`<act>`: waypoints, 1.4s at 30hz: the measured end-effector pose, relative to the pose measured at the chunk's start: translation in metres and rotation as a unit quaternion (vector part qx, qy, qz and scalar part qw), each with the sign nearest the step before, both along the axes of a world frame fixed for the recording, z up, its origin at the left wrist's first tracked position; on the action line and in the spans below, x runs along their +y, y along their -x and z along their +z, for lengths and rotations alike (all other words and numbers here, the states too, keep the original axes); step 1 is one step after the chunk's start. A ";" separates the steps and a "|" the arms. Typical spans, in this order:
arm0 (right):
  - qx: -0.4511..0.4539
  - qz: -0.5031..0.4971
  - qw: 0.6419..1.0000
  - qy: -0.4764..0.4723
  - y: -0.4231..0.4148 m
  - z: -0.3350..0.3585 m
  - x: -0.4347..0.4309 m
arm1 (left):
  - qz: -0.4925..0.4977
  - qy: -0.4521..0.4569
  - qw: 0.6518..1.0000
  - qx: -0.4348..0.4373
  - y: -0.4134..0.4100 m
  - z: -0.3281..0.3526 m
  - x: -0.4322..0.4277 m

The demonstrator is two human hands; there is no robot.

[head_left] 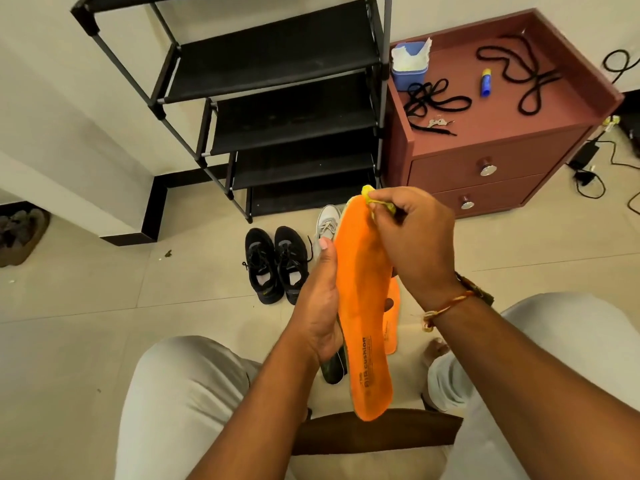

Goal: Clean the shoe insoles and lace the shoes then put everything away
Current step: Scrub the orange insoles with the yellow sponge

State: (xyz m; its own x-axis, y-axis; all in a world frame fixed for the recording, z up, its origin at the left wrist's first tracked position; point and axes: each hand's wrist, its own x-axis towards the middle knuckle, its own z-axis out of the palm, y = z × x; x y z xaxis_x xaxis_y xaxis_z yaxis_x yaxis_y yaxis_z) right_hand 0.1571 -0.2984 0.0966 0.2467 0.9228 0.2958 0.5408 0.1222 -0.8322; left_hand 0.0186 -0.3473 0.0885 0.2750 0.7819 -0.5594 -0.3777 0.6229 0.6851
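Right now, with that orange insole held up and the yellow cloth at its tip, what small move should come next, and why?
Probably draw the yellow cloth down the orange insole toward its heel. The right hand pinches the cloth at the toe end only, while the left hand grips the insole's edge and steadies it, so the rest of its face looks open to a wipe.

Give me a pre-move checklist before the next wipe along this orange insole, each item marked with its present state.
1. Left hand grips the orange insole at its edge: ok.
2. Right hand pinches the yellow cloth at the insole's far tip: ok.
3. Insole's printed face turned up, unobstructed: ok.
4. Insole surface clean: cannot tell.
5. Second orange insole close below, within reach: ok.
6. Black laces waiting on the brown cabinet: ok.
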 end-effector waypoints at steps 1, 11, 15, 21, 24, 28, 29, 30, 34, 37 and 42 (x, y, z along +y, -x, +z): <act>-0.002 0.017 1.000 -0.007 0.004 0.002 -0.003 | -0.001 -0.002 1.000 0.004 -0.001 0.001 0.001; -0.022 0.020 0.999 -0.017 0.000 0.000 0.003 | 0.005 -0.001 1.000 -0.007 0.002 0.001 0.000; 0.009 0.023 1.000 -0.013 -0.002 -0.001 -0.001 | 0.020 0.002 1.000 -0.016 0.002 0.000 0.003; 0.012 0.189 0.982 -0.001 0.050 0.009 -0.035 | 0.105 -0.026 0.994 -0.004 0.023 0.002 0.017; -0.007 0.244 0.970 -0.002 0.056 0.005 -0.041 | 0.143 -0.040 0.989 -0.015 0.038 0.002 0.026; -0.032 0.176 0.984 0.013 0.033 -0.006 -0.021 | 0.159 -0.067 0.984 -0.039 0.044 0.004 0.030; -0.027 0.162 0.986 0.019 0.029 -0.008 -0.019 | 0.162 -0.072 0.983 -0.042 0.044 0.004 0.030; -0.023 0.162 0.986 0.020 0.029 -0.008 -0.020 | 0.164 -0.072 0.983 -0.047 0.044 0.004 0.031; -0.011 0.262 0.965 0.002 0.052 0.001 -0.043 | 0.193 -0.071 0.976 -0.065 0.049 0.005 0.037; -0.018 0.318 0.948 0.007 0.054 0.001 -0.044 | 0.221 -0.095 0.968 -0.069 0.057 0.006 0.039; -0.051 0.222 0.972 0.064 0.034 -0.013 -0.024 | 0.250 -0.101 0.958 -0.102 0.065 0.005 0.039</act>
